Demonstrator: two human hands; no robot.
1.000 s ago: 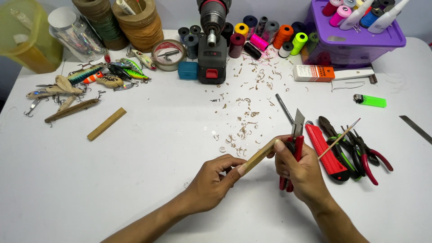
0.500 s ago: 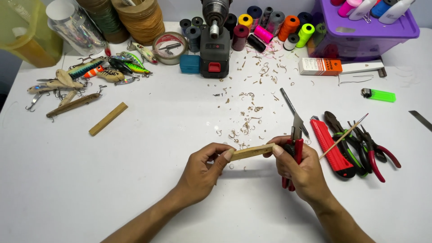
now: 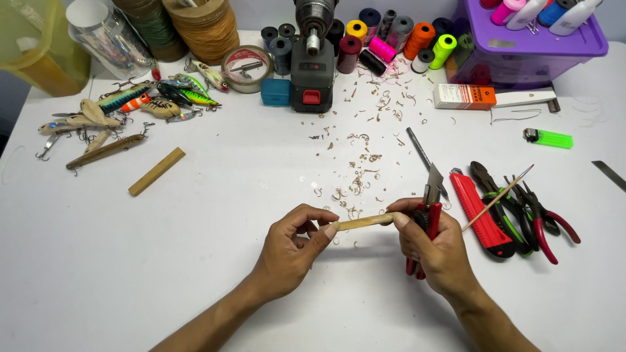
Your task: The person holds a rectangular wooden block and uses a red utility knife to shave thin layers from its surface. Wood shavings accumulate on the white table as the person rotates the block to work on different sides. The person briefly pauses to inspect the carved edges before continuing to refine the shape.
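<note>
My left hand [image 3: 292, 251] pinches the left end of a short carved wooden stick [image 3: 362, 222], held level just above the white table [image 3: 195, 261]. My right hand [image 3: 435, 242] holds the stick's right end with thumb and forefinger and also grips red-handled cutting pliers [image 3: 428, 207], jaws pointing up and away, along with a thin wooden skewer [image 3: 499, 197] that slants up to the right. Wood shavings [image 3: 357, 179] lie scattered on the table just beyond the stick.
A red utility knife [image 3: 479, 210] and several pliers [image 3: 531, 210] lie right of my hand, with a green lighter [image 3: 548, 137] beyond. A wooden strip [image 3: 156, 171] and fishing lures [image 3: 124, 107] lie left. A cordless drill [image 3: 312, 55], thread spools [image 3: 391, 36] and a purple bin [image 3: 535, 45] line the back.
The stick has dropped from tilted up-right to nearly level, and both hands have shifted slightly lower and left. The grips on stick, pliers and skewer are unchanged.
</note>
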